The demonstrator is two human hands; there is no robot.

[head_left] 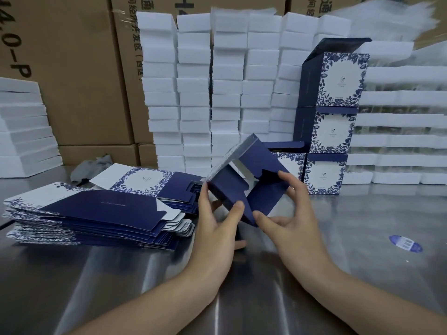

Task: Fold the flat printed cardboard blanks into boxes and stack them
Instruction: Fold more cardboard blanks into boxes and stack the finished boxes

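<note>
A half-formed navy box blank [256, 165] is held tilted above the steel table [362, 226], its flaps open toward me. My left hand [217, 223] grips its left flap, thumb on the front and fingers behind. My right hand [287, 213] holds the right flap, fingers on its upper edge and thumb at the lower corner. A pile of flat navy and white floral blanks [96, 213] lies to the left. Three folded boxes [331, 122] stand stacked at the right, the top one with its lid open. One more folded box [290, 160] sits beside the stack's base.
White foam blocks [217, 93] are stacked in columns along the back, with more on the left [24, 131] and right [391, 129]. Brown cartons [72, 68] stand behind. A grey cloth [94, 165] lies near the blanks. A blue sticker [405, 243] is on the table.
</note>
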